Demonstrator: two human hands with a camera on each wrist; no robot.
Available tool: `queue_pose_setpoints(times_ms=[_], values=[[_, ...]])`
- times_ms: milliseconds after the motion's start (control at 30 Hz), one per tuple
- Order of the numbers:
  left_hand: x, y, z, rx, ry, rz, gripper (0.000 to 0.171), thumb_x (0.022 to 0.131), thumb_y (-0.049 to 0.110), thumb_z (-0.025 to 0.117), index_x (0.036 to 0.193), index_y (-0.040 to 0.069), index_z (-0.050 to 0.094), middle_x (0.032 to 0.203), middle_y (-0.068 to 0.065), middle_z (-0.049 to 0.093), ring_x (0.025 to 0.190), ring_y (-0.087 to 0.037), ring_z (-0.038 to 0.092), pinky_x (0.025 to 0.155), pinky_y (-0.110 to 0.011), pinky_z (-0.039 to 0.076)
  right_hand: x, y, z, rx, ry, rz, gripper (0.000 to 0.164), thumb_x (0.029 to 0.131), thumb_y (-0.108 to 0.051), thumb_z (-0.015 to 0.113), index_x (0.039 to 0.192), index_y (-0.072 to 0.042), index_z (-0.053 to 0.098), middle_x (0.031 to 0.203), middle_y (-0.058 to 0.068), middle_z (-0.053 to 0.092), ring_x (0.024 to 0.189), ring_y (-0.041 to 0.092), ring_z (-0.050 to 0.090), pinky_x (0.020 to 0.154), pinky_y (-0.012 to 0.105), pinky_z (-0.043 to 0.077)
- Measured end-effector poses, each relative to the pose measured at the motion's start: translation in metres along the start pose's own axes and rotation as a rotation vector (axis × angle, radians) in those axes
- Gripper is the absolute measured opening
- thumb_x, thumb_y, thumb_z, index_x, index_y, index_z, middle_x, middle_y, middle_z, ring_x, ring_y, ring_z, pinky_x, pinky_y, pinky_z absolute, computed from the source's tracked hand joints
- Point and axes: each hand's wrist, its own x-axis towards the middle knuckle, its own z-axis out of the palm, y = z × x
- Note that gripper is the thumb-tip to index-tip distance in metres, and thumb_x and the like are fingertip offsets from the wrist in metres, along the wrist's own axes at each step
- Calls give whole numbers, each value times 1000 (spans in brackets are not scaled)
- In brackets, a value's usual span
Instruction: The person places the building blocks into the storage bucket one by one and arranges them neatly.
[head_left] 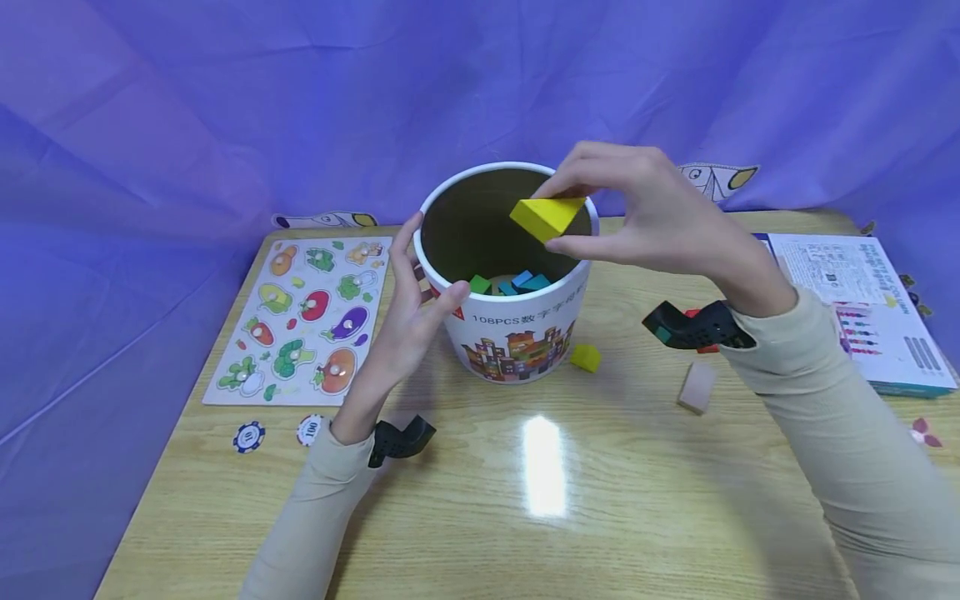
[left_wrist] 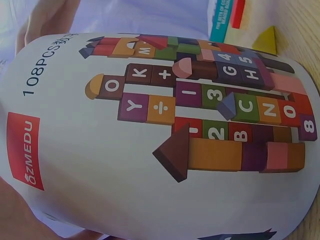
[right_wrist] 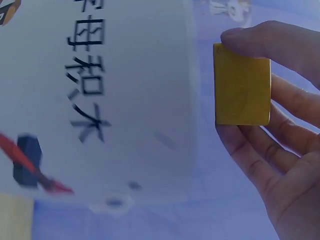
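A white bucket (head_left: 517, 333) with printed block pictures stands on the table, several green and blue blocks (head_left: 534, 283) lying at its bottom. My left hand (head_left: 405, 321) holds the bucket's left side, thumb at the front near the rim and fingers around the outer wall. Over the right part of the opening, my right hand (head_left: 637, 204) pinches a yellow triangular block (head_left: 547, 217) between thumb and fingers. In the right wrist view the yellow block (right_wrist: 242, 85) shows a flat rectangular face beside the bucket wall (right_wrist: 145, 100).
Right of the bucket's base lies another yellow block (head_left: 586, 358). A plain wooden block (head_left: 697, 387) and a partly hidden red block (head_left: 707, 347) lie farther right, near stacked booklets (head_left: 892, 333). On the left are a vegetable puzzle board (head_left: 281, 387) and two round chips (head_left: 248, 437).
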Motion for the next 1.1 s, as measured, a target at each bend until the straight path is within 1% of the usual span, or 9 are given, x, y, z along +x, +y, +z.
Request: queue_pose_setpoints(times_ms=[133,233,433,667,767,867,933,1000,1100], values=[[-1,-1,0,5,-4,-3,97,80,68,63,151,37,5,153,-15,25,133,-43,39,96,-60,46,10,9,12,22,-38,29,36,77,-9,82,111,-11,71,98,-2,67,87,6,57,82,20,46],[-1,-1,0,6,-4,-4,97,80,68,63,151,37,5,153,-15,24,134,-42,38,97,-60,46,13,14,16,23,-55,51,36,78,-10,81,112,-12,71,98,-2,66,88,7,58,84,21,47],[-1,0,-1,6,-3,-17,96,81,68,63,151,38,4,153,-14,23,134,-42,38,98,-60,45,15,19,19,26,-68,74,35,79,-11,81,113,-12,70,96,-3,65,89,6,60,83,23,49],[-2,1,0,10,-1,-16,97,80,69,63,151,38,5,153,-17,24,131,-45,41,98,-62,42,8,21,16,51,-56,62,34,80,-7,80,112,-11,71,103,-2,67,92,7,61,85,23,50],[-2,2,1,5,1,-8,98,79,70,63,151,38,5,152,-18,24,131,-46,41,98,-63,41,-2,21,7,69,-9,73,35,79,-2,80,112,-10,71,104,0,67,93,8,61,87,22,49],[-1,3,2,4,1,-9,98,79,70,63,151,38,5,152,-18,24,130,-45,43,98,-63,40,-18,23,-7,120,51,118,36,77,7,77,111,-5,70,106,3,66,94,12,62,87,20,49],[-1,3,3,4,-1,-10,98,79,70,63,151,38,5,153,-18,23,130,-44,43,99,-63,40,-35,29,-16,184,103,170,36,77,13,74,110,0,69,107,9,66,94,15,63,86,19,50],[0,3,4,8,-2,-11,98,79,71,62,151,38,4,153,-19,22,130,-42,43,99,-63,40,-53,37,-21,201,137,238,34,79,13,71,111,2,68,108,9,66,95,16,63,85,19,50],[0,3,5,10,-6,-10,99,79,71,62,151,38,4,153,-19,22,130,-40,44,99,-62,40,-81,52,-20,207,144,343,30,84,9,69,113,1,67,108,6,66,94,14,62,85,16,49]])
